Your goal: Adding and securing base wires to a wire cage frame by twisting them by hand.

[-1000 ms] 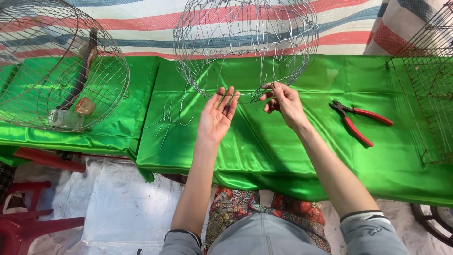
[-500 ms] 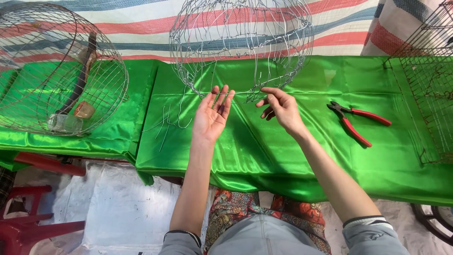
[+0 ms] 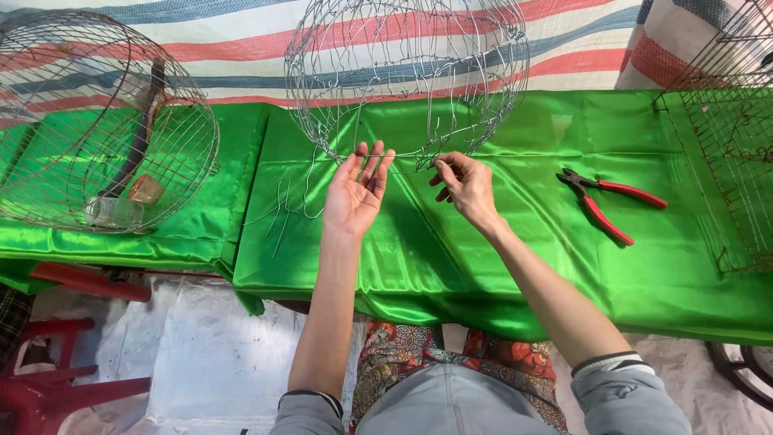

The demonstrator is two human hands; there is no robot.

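Left hand [image 3: 357,192] is open, palm up and fingers spread, its fingertips touching the lower rim of the round wire cage [image 3: 407,76] that stands on the green cloth [image 3: 515,242]; it holds nothing. Right hand [image 3: 461,184], just right of it at the same rim, is closed in a pinch on a thin wire end, the other fingers curled. Risk, as judged: the pinched wire is springy and could slip free and flick toward the open palm or prick a fingertip, and since the cage rests only on slick satin with no firm grip on it, a pull could slide or tip it. Left of the cage, loose wire pieces [image 3: 286,213] lie on the cloth just beside the left wrist and could snag the forearm. Further left stands a second wire cage [image 3: 105,121] with a jar inside, well apart. Right of the cage lie red-handled pliers [image 3: 612,205], near the right forearm but clear of it. At the far right a rusty wire frame [image 3: 729,161] sits at the cloth's edge.
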